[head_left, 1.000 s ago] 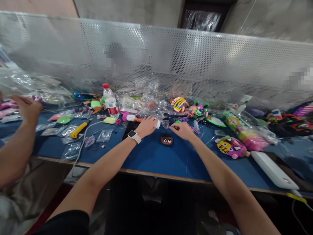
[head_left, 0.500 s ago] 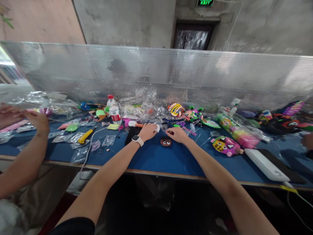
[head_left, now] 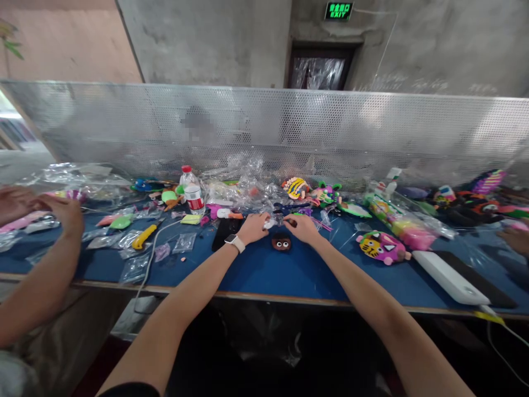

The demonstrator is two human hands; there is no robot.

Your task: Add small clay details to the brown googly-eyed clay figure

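A brown clay face [head_left: 281, 246] with two white googly eyes lies on the blue table just below and between my hands. With a pale watch on its wrist, my left hand [head_left: 253, 229] is closed around a small lump of white clay [head_left: 268, 224] at its fingertips. My right hand [head_left: 301, 228] has its fingers bent together in a pinch. Something small and dark shows at those fingertips, too small to name. A black phone-like slab [head_left: 225, 234] lies beside my left hand.
A water bottle [head_left: 193, 193], a yellow cutter [head_left: 144, 237] and plastic packets [head_left: 184, 242] lie left. To the right are a pink and yellow clay tiger mask [head_left: 382, 248] and a white power bank [head_left: 450, 278]. Another person's hands [head_left: 61, 212] work at far left.
My left hand has closed in more around the white clay and shifted slightly right. My right hand stays nearly in place. The view has tilted up slightly.
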